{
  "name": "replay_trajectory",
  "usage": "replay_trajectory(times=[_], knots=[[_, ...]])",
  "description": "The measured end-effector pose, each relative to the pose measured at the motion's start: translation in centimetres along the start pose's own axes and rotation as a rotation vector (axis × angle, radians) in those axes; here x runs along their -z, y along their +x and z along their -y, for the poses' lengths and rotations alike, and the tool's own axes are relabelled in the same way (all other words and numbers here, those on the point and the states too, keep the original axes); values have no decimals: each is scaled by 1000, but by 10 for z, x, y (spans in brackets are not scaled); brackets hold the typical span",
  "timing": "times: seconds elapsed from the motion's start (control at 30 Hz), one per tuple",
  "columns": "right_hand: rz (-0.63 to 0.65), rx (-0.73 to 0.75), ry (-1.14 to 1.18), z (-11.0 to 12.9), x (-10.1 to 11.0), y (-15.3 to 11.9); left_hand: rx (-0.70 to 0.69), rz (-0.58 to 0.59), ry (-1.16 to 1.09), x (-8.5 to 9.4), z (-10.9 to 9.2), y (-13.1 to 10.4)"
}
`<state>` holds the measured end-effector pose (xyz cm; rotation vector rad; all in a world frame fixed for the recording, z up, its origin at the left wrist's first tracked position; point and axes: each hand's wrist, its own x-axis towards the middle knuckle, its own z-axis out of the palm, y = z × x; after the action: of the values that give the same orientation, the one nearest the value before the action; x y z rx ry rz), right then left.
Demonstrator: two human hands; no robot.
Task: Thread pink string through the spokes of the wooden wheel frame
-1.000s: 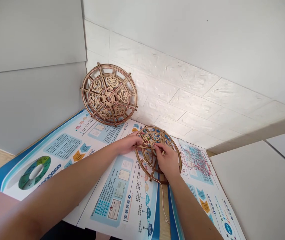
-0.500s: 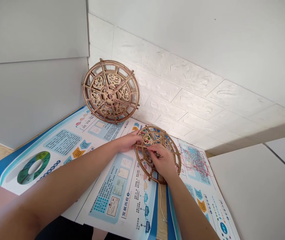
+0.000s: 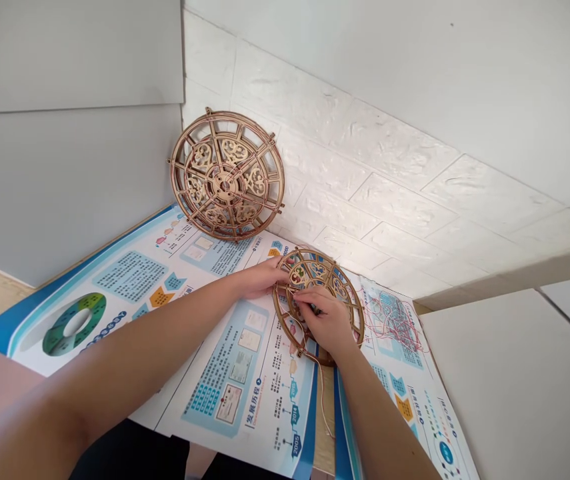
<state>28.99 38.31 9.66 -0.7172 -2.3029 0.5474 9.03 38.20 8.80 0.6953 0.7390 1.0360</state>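
A round wooden lattice wheel (image 3: 356,288) with scrollwork panels is propped at a tilt over the posters. My left hand (image 3: 263,276) grips its left rim, the thumb on the near face and the other fingers partly hidden behind. Over the wheel's middle, my right hand (image 3: 325,320) is closed in a pinch on a thin pale wire (image 3: 323,393). This wire runs along the lattice and hangs off the lower edge, its loose end lying on the table. Where the wire meets the right fingertips is too small to make out clearly.
A larger wooden wheel (image 3: 227,177) leans against the white brick-pattern wall (image 3: 389,147) at the back left. Tangled red and white wire (image 3: 397,323) lies to the right. Printed posters (image 3: 165,393) cover the table. Grey panels (image 3: 75,173) stand at the left.
The view has shifted slightly, so everything sits a little further right. Both hands keep their places on the wheel, with the right fingers barely moved.
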Motion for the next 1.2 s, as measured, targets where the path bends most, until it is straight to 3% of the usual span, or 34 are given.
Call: replay_trajectory(times=[0.17,0.33,0.57,0.8,0.97,1.2], knots=[[-74,40,28,-1,1,1,15,-20,3,-3,-3,-2],[-8,56,-1,0,-1,0,59,-77,9,-4,-5,-3],[-2,-9,-59,0,-2,0,51,-51,0,-3,-5,-4],[-230,5,-78,3,1,1,61,-27,-27,-4,-7,-4],[-104,43,-88,-1,-2,1,61,-38,-28,-3,-5,-3],[-90,69,-130,1,-1,2,51,-41,-21,-4,-5,-3]])
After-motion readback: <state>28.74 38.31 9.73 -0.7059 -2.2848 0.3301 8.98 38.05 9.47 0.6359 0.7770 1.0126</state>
